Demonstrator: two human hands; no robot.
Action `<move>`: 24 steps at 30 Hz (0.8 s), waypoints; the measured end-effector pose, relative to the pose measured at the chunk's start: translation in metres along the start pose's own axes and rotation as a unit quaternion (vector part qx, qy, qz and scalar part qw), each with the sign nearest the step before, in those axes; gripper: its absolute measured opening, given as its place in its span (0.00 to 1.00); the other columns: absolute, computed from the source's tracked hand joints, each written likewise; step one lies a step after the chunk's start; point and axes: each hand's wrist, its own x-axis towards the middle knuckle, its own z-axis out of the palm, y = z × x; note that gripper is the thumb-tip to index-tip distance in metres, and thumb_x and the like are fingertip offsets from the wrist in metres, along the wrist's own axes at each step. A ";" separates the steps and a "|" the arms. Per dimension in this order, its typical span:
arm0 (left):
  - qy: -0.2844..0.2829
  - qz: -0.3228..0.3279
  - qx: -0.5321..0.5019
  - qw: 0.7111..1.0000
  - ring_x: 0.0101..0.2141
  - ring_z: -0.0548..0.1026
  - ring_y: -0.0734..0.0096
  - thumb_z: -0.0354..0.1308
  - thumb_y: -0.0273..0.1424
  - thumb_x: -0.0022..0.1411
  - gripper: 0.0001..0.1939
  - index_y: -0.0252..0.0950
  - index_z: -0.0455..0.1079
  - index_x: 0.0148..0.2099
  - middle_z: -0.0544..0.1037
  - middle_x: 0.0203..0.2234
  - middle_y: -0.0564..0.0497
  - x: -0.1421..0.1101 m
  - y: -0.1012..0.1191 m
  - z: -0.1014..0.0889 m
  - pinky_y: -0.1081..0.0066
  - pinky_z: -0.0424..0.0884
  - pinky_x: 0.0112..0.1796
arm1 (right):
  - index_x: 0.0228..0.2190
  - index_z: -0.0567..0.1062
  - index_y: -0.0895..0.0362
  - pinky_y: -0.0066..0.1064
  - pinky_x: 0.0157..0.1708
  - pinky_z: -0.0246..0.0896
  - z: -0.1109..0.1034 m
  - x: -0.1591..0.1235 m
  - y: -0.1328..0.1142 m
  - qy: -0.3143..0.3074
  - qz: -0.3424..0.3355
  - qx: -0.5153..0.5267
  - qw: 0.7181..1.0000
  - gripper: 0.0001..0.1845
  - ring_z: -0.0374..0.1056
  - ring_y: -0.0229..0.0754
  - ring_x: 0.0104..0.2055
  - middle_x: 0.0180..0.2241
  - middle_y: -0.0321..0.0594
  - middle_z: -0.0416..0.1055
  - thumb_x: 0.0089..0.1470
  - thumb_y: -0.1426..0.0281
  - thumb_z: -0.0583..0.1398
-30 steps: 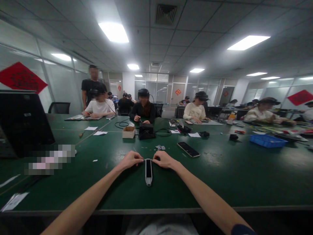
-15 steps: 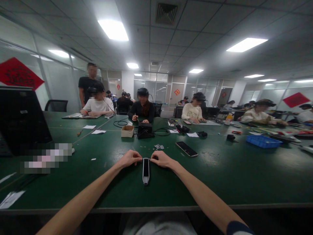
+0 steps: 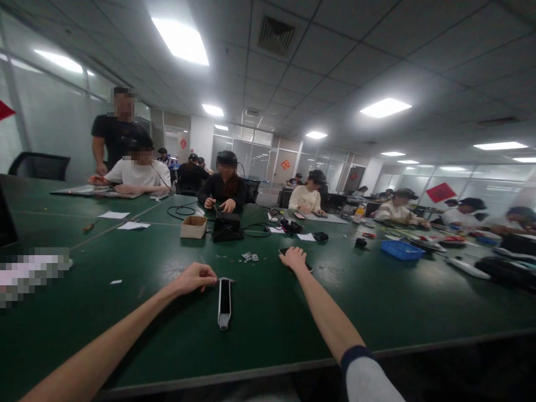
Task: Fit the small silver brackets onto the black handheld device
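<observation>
A slim device with a black face and a pale grey frame (image 3: 225, 304) lies on the green table, its long side pointing away from me. A thin piece crosses its far end. My left hand (image 3: 196, 279) is closed in a pinch at the left of that end; what sits between the fingertips is too small to make out. Further right, my right hand (image 3: 294, 258) rests over a dark smartphone (image 3: 309, 267), fingers spread across it and hiding most of it. Small grey pieces (image 3: 250, 257) lie on the table between the two hands, further back.
An open cardboard box (image 3: 193, 228) and a black box (image 3: 226, 228) stand ahead, with cables beside them. A blue tray (image 3: 402, 250) is at the right. Paper sheets (image 3: 134, 225) lie at the left. Several people sit around the table, and one person stands.
My right hand has left the device's far end and moved right onto the smartphone. My left hand stays at the device. The view has turned to the right and tilted.
</observation>
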 end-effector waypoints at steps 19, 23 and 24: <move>-0.006 -0.002 -0.027 1.000 0.20 0.66 0.77 0.62 0.47 0.45 0.24 0.29 0.70 0.35 0.74 0.26 0.51 -0.002 0.000 0.000 0.76 0.62 0.21 | 0.54 0.59 0.68 0.49 0.54 0.39 -0.021 -0.065 -0.036 0.122 -0.146 0.043 0.981 0.31 0.47 0.59 0.58 0.56 0.64 0.52 0.52 0.65 0.55; 0.000 0.007 -0.042 0.999 0.20 0.67 0.77 0.63 0.45 0.45 0.22 0.30 0.71 0.34 0.74 0.26 0.51 -0.004 -0.001 -0.001 0.76 0.61 0.22 | 0.43 0.70 0.59 0.35 0.47 0.55 -0.039 -0.111 -0.057 0.003 -0.410 0.158 0.898 0.15 0.63 0.43 0.44 0.41 0.46 0.69 0.57 0.69 0.50; 0.000 0.008 -0.046 0.999 0.20 0.67 0.77 0.63 0.45 0.45 0.22 0.30 0.71 0.34 0.75 0.26 0.51 -0.004 -0.001 -0.002 0.76 0.61 0.22 | 0.40 0.72 0.59 0.32 0.45 0.56 -0.041 -0.120 -0.059 -0.026 -0.441 0.173 0.880 0.13 0.64 0.41 0.41 0.39 0.44 0.69 0.57 0.70 0.50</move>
